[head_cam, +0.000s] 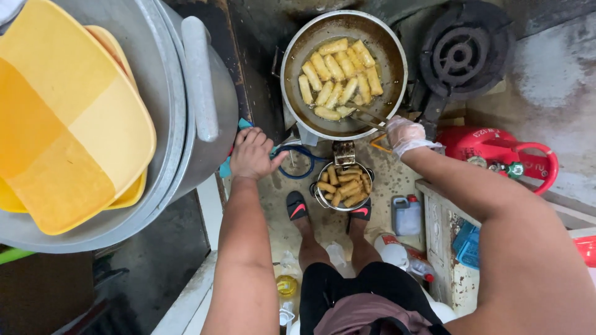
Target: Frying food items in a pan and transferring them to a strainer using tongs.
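A wide metal pan (392, 43) of oil holds several pale golden rolls (338, 77). My right hand (403, 134), in a thin clear glove, grips metal tongs (366, 118) whose tips reach into the pan's near edge beside the rolls. My left hand (253, 153) is bare and rests flat on a teal cloth (243, 125) at the edge of a counter, next to a big grey pot (205, 111). On the floor between my feet, a small metal strainer bowl (320, 197) holds several browned rolls (344, 185).
Yellow plastic trays (68, 118) lie on the big pot's lid. An unlit burner ring (462, 53) sits right of the pan, a red gas cylinder (496, 149) below it. A grey jug (406, 215), bottles (397, 251) and a blue hose (298, 167) are on the floor.
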